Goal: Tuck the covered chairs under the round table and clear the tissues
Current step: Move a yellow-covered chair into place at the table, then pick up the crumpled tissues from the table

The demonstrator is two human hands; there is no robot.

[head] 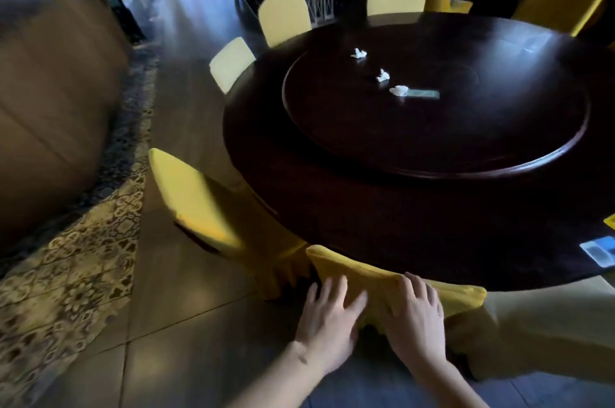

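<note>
At the near rim of the round surface [382,224], from the head view, the chair-tucking step looks in hand: the left hand [327,317] and right hand [416,314] rest with fingers spread and nearly straight on the back of a yellow covered chair [352,269], gripping nothing; next likely comes reaching for the three tissues [382,75] lying mid-surface on the turntable [432,154]

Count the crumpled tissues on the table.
3, all on the raised turntable: far tissue, middle tissue, near tissue beside a green strip. None seems hidden.
</note>
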